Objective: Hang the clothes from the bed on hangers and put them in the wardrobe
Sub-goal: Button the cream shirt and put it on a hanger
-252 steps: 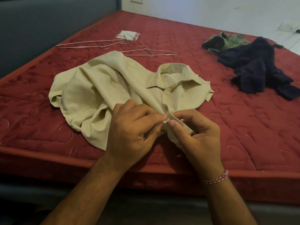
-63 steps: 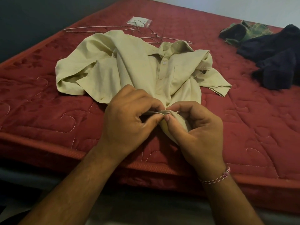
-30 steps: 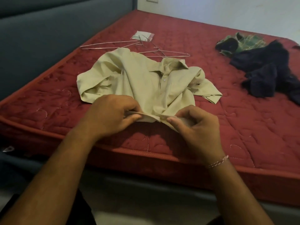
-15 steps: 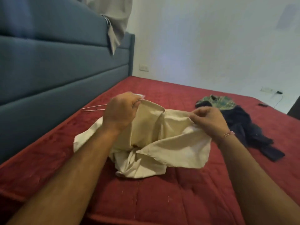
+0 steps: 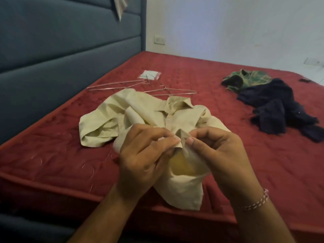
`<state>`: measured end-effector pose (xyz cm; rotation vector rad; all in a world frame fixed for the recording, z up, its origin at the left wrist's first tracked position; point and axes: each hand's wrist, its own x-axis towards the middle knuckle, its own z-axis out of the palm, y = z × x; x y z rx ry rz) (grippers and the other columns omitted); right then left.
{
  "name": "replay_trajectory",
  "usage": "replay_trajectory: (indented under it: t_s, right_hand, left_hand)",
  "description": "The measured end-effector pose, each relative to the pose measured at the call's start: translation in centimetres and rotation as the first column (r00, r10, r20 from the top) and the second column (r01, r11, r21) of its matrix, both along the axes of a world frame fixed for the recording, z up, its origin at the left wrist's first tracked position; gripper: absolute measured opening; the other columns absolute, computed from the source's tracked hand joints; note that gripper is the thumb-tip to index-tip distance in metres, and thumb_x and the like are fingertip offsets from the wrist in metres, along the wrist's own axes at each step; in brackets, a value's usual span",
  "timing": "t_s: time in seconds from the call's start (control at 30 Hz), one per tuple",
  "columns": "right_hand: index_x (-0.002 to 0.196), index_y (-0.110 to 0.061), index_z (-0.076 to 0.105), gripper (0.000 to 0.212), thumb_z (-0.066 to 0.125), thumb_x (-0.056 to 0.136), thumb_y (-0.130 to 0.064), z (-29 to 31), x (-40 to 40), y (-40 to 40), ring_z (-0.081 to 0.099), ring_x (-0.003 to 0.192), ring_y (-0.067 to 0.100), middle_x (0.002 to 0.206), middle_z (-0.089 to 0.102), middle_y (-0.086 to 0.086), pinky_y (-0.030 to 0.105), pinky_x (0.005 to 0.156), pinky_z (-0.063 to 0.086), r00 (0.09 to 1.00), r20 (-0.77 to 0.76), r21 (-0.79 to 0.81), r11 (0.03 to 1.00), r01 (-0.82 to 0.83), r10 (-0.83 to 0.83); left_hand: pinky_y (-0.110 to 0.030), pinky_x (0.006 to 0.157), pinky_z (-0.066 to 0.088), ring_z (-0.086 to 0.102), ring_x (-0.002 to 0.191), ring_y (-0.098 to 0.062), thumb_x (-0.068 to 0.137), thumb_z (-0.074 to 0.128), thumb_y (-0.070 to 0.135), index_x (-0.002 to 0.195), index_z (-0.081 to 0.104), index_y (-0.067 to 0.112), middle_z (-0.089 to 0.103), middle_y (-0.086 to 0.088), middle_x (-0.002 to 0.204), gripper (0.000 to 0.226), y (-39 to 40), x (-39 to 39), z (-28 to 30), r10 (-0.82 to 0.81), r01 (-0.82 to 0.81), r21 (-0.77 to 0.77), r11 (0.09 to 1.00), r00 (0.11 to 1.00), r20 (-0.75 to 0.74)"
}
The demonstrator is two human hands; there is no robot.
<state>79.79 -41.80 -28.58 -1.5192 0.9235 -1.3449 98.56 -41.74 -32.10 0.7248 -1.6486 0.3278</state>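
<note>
Half a second ago both hands held the beige shirt [image 5: 157, 116] up and spread apart over the bed [image 5: 52, 155]; now they have come together low at the shirt's near edge, and most of the shirt lies crumpled on the bed again. The left hand [image 5: 145, 155] pinches a fold of the shirt's front edge between thumb and fingers, and the right hand [image 5: 220, 155] pinches the same fold, thumb tips nearly touching. Behind the shirt lie 2 wire hangers [image 5: 168, 91], the nearer one just beside its collar, with a small clear bag [image 5: 149, 75] beyond them holding something pale I cannot make out. Right of the shirt, well apart, a green plaid garment [image 5: 252, 78] touches a dark navy garment [image 5: 280, 109].
</note>
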Motion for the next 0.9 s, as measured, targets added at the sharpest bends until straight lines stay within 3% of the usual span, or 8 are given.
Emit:
replay_trajectory:
  t_s: [0.23, 0.37, 0.5, 0.73, 0.9]
  right_hand:
    - [0.102, 0.0, 0.079, 0.016, 0.071, 0.089, -0.006, -6.5, 0.8, 0.3, 0.075, 0.093, 0.032, 0.097, 0.078, 0.017, 0.035, 0.082, 0.06, 0.995, 0.099, 0.086, 0.996, -0.017, 0.009]
    - [0.093, -0.001, 0.079, 0.017, 0.075, 0.082, -0.013, -8.3, 1.0, -0.2, 0.074, 0.084, 0.026, 0.09, 0.078, 0.017, 0.031, 0.076, 0.059, 0.984, 0.163, 0.14, 0.989, 0.044, -0.067]
    - [0.083, -0.013, 0.08, 0.009, 0.076, 0.078, -0.019, -8.5, 1.0, -0.4, 0.071, 0.076, 0.018, 0.082, 0.077, 0.008, 0.026, 0.07, 0.057, 0.977, 0.191, 0.122, 0.99, 0.077, -0.1]
    - [0.092, -0.004, 0.077, 0.012, 0.071, 0.084, -0.011, -8.5, 1.2, -0.2, 0.075, 0.084, 0.016, 0.087, 0.079, 0.006, 0.022, 0.074, 0.056, 0.987, 0.146, 0.019, 0.998, 0.066, -0.068]
    - [0.098, -0.002, 0.078, 0.013, 0.071, 0.087, -0.006, -8.7, 1.0, -0.2, 0.077, 0.091, 0.02, 0.093, 0.08, 0.006, 0.024, 0.079, 0.058, 0.995, 0.078, -0.009, 0.998, 0.067, -0.066]
  left_hand:
    - [-0.041, 0.078, 0.051, 0.065, 0.086, -0.029, 0.091, 0.079, 0.003, 0.097, 0.081, 0.0, 0.076, -0.008, 0.099, 0.007, -1.0, 0.2, -5.1, -0.01, 0.003, 0.091, 0.996, 0.998, 0.066]
    - [-0.042, 0.077, 0.052, 0.067, 0.086, -0.028, 0.094, 0.077, 0.007, 0.095, 0.081, 0.001, 0.077, -0.007, 0.099, 0.008, -1.6, 0.1, -6.6, -0.044, 0.032, 0.103, 0.994, 0.992, 0.115]
    - [-0.043, 0.075, 0.052, 0.068, 0.084, -0.028, 0.092, 0.079, 0.009, 0.094, 0.082, 0.004, 0.077, -0.005, 0.098, 0.006, -1.3, 0.1, -6.6, -0.015, 0.001, 0.085, 0.996, 0.986, 0.166]
    - [-0.05, 0.066, 0.049, 0.065, 0.082, -0.028, 0.095, 0.078, 0.016, 0.095, 0.084, 0.008, 0.077, -0.004, 0.093, 0.01, -0.7, -0.1, -6.7, 0.086, -0.093, 0.043, 0.995, 0.985, 0.148]
    - [-0.048, 0.066, 0.049, 0.062, 0.079, -0.027, 0.093, 0.08, 0.015, 0.096, 0.084, 0.008, 0.076, -0.004, 0.089, 0.009, -0.8, -0.1, -6.8, 0.053, -0.067, 0.092, 0.994, 0.988, 0.143]
